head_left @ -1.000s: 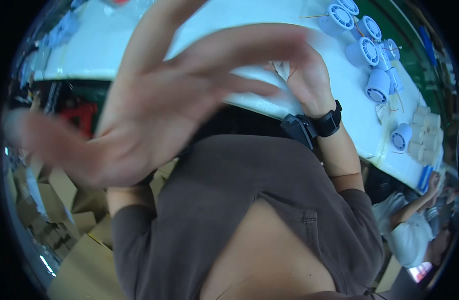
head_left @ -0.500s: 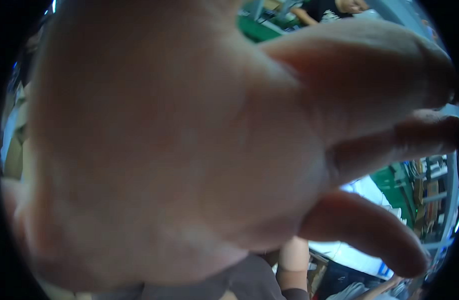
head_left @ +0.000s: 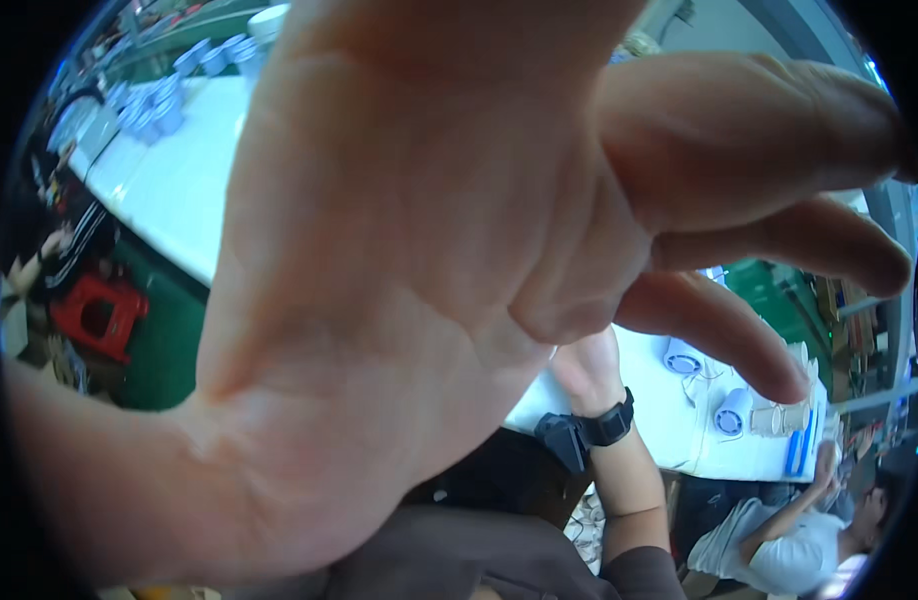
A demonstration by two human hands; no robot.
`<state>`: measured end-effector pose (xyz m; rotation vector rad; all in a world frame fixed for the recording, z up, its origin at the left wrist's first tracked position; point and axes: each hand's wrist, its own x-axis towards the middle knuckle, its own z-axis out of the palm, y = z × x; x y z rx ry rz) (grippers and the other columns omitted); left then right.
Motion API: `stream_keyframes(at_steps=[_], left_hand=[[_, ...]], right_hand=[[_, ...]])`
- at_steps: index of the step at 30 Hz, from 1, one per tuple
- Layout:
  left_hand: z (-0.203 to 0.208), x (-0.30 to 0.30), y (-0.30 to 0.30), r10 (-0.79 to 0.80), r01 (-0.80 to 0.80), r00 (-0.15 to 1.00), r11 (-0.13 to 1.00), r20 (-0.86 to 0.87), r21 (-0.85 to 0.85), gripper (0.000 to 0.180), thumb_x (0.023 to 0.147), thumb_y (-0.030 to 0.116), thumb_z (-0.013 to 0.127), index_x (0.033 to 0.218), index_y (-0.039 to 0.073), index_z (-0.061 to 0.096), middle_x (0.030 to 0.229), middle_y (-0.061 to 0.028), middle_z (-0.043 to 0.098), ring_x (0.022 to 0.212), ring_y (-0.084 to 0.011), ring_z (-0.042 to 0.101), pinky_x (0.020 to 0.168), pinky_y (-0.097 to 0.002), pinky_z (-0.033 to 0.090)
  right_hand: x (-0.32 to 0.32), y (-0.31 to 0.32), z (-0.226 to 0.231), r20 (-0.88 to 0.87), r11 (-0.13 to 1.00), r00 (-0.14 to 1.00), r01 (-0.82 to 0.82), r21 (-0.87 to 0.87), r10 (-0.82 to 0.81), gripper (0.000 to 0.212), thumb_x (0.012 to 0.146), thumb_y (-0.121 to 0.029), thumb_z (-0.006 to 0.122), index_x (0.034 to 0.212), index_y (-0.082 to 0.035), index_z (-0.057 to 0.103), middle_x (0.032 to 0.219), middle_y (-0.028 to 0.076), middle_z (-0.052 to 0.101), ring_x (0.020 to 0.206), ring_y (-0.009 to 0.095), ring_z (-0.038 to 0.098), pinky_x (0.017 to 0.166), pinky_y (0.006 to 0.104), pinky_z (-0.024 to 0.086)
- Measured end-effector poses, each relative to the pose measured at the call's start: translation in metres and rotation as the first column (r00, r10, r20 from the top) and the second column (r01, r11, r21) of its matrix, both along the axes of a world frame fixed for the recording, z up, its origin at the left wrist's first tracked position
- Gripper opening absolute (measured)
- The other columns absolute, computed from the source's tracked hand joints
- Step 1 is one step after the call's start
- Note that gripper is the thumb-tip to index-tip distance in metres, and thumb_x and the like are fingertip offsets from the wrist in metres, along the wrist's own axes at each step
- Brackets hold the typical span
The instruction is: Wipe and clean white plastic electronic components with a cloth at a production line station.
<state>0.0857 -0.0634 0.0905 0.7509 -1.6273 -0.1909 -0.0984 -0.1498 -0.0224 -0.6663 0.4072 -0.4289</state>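
My left hand [head_left: 409, 290] fills most of the view, very close, palm showing. Its fingers spread toward the right, and nothing is seen in its grip. Behind it, lower down, my right forearm rises from a dark brown sleeve. A black strap with a black boxy device [head_left: 564, 440] goes round that wrist. Of my right hand [head_left: 587, 370] only the part by the wrist shows, over the white table [head_left: 669, 430]; its fingers are hidden behind the left hand. White cylindrical parts with round vented ends [head_left: 732, 412] sit on the table, right of my right hand.
Blue stick-like items [head_left: 799, 452] lie at the table's right end. A person in a white shirt [head_left: 779, 545] is at the lower right. A second white table [head_left: 179, 170] bears several pale blue cylindrical parts [head_left: 154, 110]. Near a red stool [head_left: 97, 310] is another person.
My left hand covers less of the view and its fingers are raised. The view has turned: both tables, the red stool and my right wrist with the black device now show.
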Motion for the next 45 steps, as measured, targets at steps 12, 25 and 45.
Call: stream_keyframes(at_steps=[12,25,45], left_hand=[[-0.033,0.007,-0.077,0.021,-0.012,0.994,0.997,-0.110,0.079,0.048,0.078,0.045,0.040,0.102,0.003,0.043,0.088,-0.0151,0.049,0.074,-0.0238,0.051,0.064,-0.0275,0.041],[-0.101,-0.042,-0.124,0.472,-0.607,0.744,0.773,0.473,0.182,0.055,0.065,0.049,0.058,0.099,0.007,0.051,0.085,-0.0104,0.056,0.075,-0.0229,0.055,0.065,-0.0292,0.043],[-0.117,-0.092,-0.008,0.300,-0.463,0.877,0.732,0.375,0.500,0.082,0.055,0.020,0.069,0.121,0.004,0.024,0.068,-0.0114,0.052,0.077,-0.0278,0.049,0.064,-0.0343,0.040]], right_hand=[[0.011,-0.035,-0.020,-0.011,0.891,0.893,-0.448,0.067,0.450,0.028,0.081,-0.018,0.034,0.091,0.004,0.048,0.078,0.014,0.056,0.066,0.023,0.053,0.060,0.0340,0.042],[-0.010,-0.036,-0.024,-0.081,0.906,0.902,-0.420,0.053,0.424,0.028,0.080,-0.016,0.035,0.091,0.004,0.050,0.081,0.013,0.056,0.066,0.021,0.053,0.057,0.0288,0.043],[-0.060,-0.026,0.049,-0.151,0.101,0.966,-0.132,-0.986,-0.212,0.018,0.070,0.001,0.047,0.088,0.001,0.050,0.073,0.006,0.052,0.063,0.011,0.050,0.050,0.0218,0.039]])
